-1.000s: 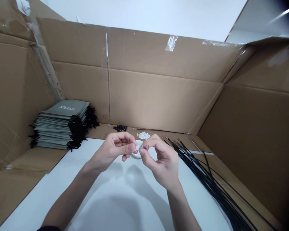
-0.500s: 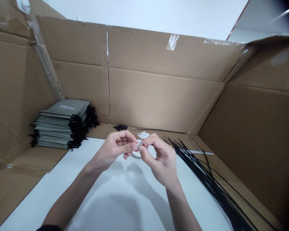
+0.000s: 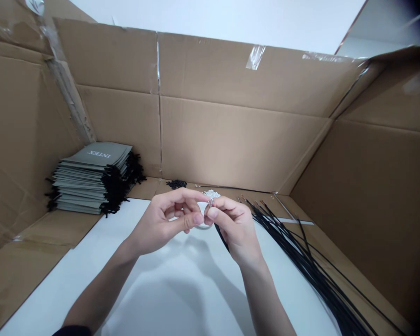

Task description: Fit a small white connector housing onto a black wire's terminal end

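My right hand (image 3: pixel 236 228) pinches a small clear, silvery piece (image 3: pixel 211 203) between thumb and index finger. A black cable (image 3: pixel 221 237) runs down from beneath that hand; its link to the small piece is hidden by the fingers. My left hand (image 3: pixel 173 219) is beside it, with the index fingertip against or very near the piece and the thumb apart from it. Nothing shows between the left thumb and index finger. Behind the fingertips lies a white round object (image 3: pixel 205 226), mostly covered. Just beyond is a pile of small whitish pieces (image 3: pixel 213 192).
Grey INTEX-printed sleeves with black cords form a stack (image 3: pixel 80 186) at the left. Small black pieces (image 3: pixel 176 184) lie at the back. A bundle of black cables (image 3: pixel 301 261) stretches along the right. Cardboard walls (image 3: pixel 245 140) enclose the white work surface (image 3: pixel 161 289).
My left thumb and index finger have spread apart. The small piece, in my right fingers, sits slightly further right and higher. A black cable now shows below my right hand. The view has shifted slightly.
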Demonstrator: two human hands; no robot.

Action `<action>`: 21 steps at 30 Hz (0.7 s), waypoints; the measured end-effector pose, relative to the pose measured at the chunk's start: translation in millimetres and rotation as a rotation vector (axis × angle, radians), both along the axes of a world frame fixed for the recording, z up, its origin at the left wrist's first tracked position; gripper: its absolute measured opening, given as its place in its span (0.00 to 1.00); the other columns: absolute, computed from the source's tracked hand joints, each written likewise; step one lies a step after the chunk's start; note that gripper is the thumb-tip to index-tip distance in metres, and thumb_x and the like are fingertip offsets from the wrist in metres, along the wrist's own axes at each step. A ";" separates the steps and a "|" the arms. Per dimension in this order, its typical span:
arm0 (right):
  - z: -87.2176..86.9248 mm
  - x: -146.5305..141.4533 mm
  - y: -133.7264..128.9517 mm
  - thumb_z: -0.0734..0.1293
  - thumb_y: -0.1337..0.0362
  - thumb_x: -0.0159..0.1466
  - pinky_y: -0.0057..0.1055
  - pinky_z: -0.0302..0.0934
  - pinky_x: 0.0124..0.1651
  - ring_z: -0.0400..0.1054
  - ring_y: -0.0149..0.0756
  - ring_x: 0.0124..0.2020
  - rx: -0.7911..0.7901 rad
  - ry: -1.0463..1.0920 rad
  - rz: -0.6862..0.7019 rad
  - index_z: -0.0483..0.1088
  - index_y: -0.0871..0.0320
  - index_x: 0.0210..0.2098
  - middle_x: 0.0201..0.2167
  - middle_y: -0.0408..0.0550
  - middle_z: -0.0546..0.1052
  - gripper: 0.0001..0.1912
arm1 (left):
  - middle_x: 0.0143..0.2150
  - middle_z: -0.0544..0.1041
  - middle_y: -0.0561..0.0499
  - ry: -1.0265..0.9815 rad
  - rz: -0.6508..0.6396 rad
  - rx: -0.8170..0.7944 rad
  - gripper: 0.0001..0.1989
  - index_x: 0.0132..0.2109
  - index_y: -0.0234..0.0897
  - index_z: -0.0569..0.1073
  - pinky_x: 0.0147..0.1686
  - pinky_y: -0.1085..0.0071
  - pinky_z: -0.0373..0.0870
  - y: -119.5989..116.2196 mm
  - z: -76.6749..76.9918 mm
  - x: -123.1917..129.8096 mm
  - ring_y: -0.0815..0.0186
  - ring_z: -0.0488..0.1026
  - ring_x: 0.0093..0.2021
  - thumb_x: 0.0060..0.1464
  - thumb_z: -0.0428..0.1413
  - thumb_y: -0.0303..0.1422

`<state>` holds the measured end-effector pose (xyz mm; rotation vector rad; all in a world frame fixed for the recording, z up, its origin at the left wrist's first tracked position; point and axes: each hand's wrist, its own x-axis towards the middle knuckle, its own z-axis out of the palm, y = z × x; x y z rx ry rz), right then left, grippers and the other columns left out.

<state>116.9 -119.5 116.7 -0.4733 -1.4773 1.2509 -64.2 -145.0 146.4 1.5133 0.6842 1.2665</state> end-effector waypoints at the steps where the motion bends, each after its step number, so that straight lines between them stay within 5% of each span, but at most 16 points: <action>1: -0.8 0.5 0.6 0.73 0.56 0.66 0.28 0.61 0.34 0.64 0.31 0.28 -0.014 0.004 0.008 0.74 0.59 0.28 0.24 0.43 0.72 0.15 | 0.31 0.80 0.53 -0.002 0.010 0.005 0.10 0.47 0.42 0.83 0.26 0.85 0.72 -0.3 -0.2 0.6 0.76 0.73 0.27 0.57 0.68 0.35; 8: -0.4 0.5 0.0 0.73 0.56 0.67 0.26 0.64 0.36 0.67 0.30 0.29 -0.053 0.058 -0.009 0.76 0.58 0.31 0.25 0.44 0.74 0.13 | 0.32 0.82 0.54 -0.031 0.036 -0.032 0.09 0.44 0.43 0.82 0.27 0.86 0.74 2.4 -3.1 5.4 0.75 0.74 0.29 0.55 0.69 0.35; 16: 4.0 -7.6 -9.2 0.72 0.63 0.67 0.23 0.65 0.33 0.69 0.29 0.29 0.158 0.036 -0.301 0.74 0.58 0.31 0.27 0.43 0.76 0.09 | 0.29 0.80 0.55 -0.024 0.137 -0.045 0.07 0.35 0.40 0.83 0.25 0.88 0.71 -1.5 0.6 7.0 0.78 0.70 0.26 0.52 0.71 0.37; 21: 0.7 -7.8 -9.6 0.70 0.64 0.69 0.24 0.61 0.33 0.66 0.28 0.29 0.237 -0.043 -0.294 0.72 0.58 0.32 0.28 0.42 0.74 0.09 | 0.28 0.78 0.56 -0.009 0.097 -0.105 0.10 0.35 0.39 0.82 0.24 0.87 0.70 0.5 4.1 3.8 0.78 0.69 0.25 0.51 0.72 0.39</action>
